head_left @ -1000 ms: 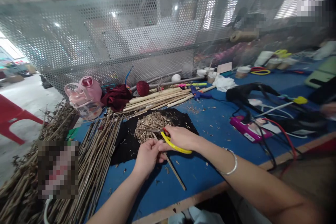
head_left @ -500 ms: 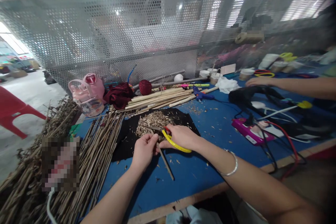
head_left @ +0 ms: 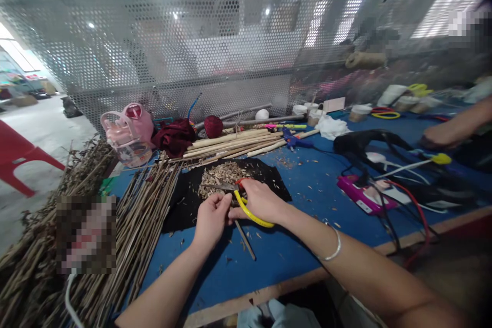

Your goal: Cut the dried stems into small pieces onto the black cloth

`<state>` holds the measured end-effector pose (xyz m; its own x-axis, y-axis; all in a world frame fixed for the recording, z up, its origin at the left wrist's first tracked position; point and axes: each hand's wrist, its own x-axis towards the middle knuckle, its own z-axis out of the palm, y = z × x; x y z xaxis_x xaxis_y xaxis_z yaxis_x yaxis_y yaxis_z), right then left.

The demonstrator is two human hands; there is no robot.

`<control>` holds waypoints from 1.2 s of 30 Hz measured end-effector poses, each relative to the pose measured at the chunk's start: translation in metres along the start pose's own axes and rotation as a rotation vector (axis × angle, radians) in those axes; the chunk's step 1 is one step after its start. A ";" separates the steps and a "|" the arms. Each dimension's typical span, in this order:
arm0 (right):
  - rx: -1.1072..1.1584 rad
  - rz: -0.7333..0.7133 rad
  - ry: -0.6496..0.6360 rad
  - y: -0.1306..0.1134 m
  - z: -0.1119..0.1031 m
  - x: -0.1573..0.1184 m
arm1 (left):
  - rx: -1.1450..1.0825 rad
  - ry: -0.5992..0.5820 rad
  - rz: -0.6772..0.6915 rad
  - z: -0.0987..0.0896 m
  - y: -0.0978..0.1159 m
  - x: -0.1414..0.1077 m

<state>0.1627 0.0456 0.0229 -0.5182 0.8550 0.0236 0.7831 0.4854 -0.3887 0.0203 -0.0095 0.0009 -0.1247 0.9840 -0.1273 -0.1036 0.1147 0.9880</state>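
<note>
My left hand point(head_left: 212, 215) pinches a thin brown stick point(head_left: 245, 240), whose lower end slants down toward the table's front edge. In my right hand point(head_left: 259, 199) is a pair of scissors point(head_left: 253, 217) with yellow-covered handles and a bit of red near the pivot. Their dark blades point left, just above my left fingertips. Whether the blades touch the stick I cannot tell. Beneath both hands, a heap of short chopped stick pieces point(head_left: 221, 173) lies on a black cloth point(head_left: 180, 210).
Long thin sticks point(head_left: 142, 236) lie in a bundle at left. Behind are pale rods point(head_left: 234, 142), a blue glue gun point(head_left: 294, 139), a maroon yarn ball point(head_left: 213, 126) and a pink jug point(head_left: 130, 133). Rightward lies a magenta power strip point(head_left: 361, 197) with cables; another person's hand point(head_left: 442, 133) is beyond.
My hands keep their grip on the stick and scissors, with the scissors shifted slightly left. The other person's hand at the right has drawn back toward the right edge.
</note>
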 end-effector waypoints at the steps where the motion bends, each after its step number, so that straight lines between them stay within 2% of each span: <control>1: -0.006 0.007 -0.001 0.000 0.000 0.000 | 0.014 0.010 0.003 0.000 0.000 0.000; 10: -0.027 0.007 -0.041 -0.001 0.003 0.000 | 0.085 -0.044 0.052 -0.004 -0.005 0.003; 18: -0.076 0.061 -0.063 -0.004 0.006 0.002 | 0.073 0.005 0.057 0.000 -0.006 0.004; 23: -0.062 0.061 -0.086 -0.001 0.003 0.003 | -0.036 -0.009 -0.069 -0.001 -0.003 0.004; 28: -0.077 0.072 -0.027 -0.005 0.001 0.001 | -0.114 -0.044 -0.176 0.002 0.000 0.002; 31: -0.059 0.055 -0.021 -0.007 0.000 -0.001 | -0.133 -0.053 -0.191 0.004 0.001 0.000; 36: -0.085 0.069 -0.091 -0.004 0.000 0.000 | -0.113 -0.038 -0.194 0.006 -0.003 0.000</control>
<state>0.1596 0.0441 0.0246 -0.4879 0.8687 -0.0854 0.8425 0.4430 -0.3066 0.0264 -0.0091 -0.0012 -0.0548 0.9498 -0.3081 -0.2321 0.2880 0.9291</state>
